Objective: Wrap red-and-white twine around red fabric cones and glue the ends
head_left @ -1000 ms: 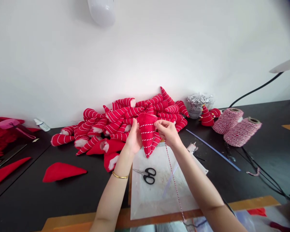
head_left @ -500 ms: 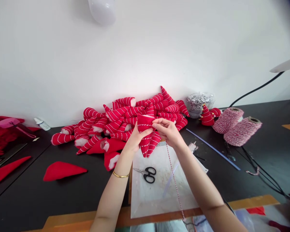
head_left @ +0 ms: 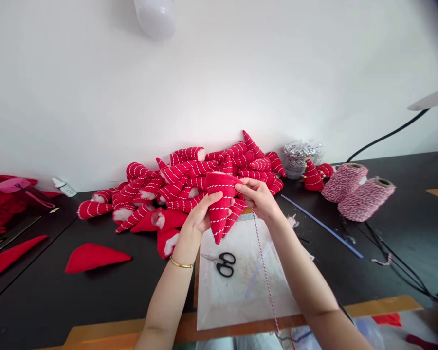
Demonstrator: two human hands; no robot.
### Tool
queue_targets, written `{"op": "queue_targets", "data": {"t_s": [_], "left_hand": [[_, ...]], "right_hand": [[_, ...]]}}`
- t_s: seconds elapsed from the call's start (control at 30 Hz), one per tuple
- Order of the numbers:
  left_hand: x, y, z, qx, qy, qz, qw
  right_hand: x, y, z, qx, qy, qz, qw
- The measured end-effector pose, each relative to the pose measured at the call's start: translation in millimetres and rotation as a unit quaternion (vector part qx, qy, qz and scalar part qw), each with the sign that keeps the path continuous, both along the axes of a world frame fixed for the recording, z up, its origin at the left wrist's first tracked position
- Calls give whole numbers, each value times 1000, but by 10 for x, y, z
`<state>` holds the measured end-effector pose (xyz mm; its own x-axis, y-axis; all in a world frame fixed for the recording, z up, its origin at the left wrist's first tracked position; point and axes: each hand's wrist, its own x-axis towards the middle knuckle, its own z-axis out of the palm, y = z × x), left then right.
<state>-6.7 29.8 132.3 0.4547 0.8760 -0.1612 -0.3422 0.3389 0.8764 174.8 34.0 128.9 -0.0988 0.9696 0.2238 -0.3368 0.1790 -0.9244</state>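
A red felt cone (head_left: 221, 194) wound with red-and-white twine is held up point down over the white sheet. My left hand (head_left: 201, 212) grips it from the left, thumb across the front and fingers behind. At its upper right edge, the fingertips of my right hand (head_left: 258, 197) pinch the twine against the felt. From beneath that hand the loose twine (head_left: 263, 262) runs down past the table edge. Black-handled scissors (head_left: 225, 265) lie on the white sheet (head_left: 219, 304) below the cone. What the fingers behind the cone touch is hidden.
Behind my hands is a heap of twine-wrapped cones (head_left: 178, 175), some showing white stuffing. A plain red cone (head_left: 97, 257) lies at left. Two twine spools (head_left: 367, 199), a blue strip (head_left: 321, 225) and a black cable (head_left: 401, 270) are at right.
The cone has turned so more of its wrapped side and its tip show. My left thumb has shifted left on it, and my right hand has moved slightly right.
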Motion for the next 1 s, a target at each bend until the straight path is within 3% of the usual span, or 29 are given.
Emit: {"op": "queue_targets", "data": {"t_s": [0.07,0.17,0.3,0.53,0.83,1.0], "left_hand": [[33,36,-44,25,1,20,999],[101,75,-115,119,22,105,987],[157,59,-125,199,48,155,966],[84,27,2,116,39,92,988],[-67,-63,29,34,27,13,999],[-87,-80,14,32,1,-10,999]], "right_hand": [[-17,1,-17,38,-27,-55,997],[-90,-37,-35,98,-78,-122,985],[-188,-124,-12,125,-124,-125,976],[10,-133,83,77,-72,-72,992],[42,-93,57,57,-56,-61,995],[39,-88,66,37,-59,-48,996]]}}
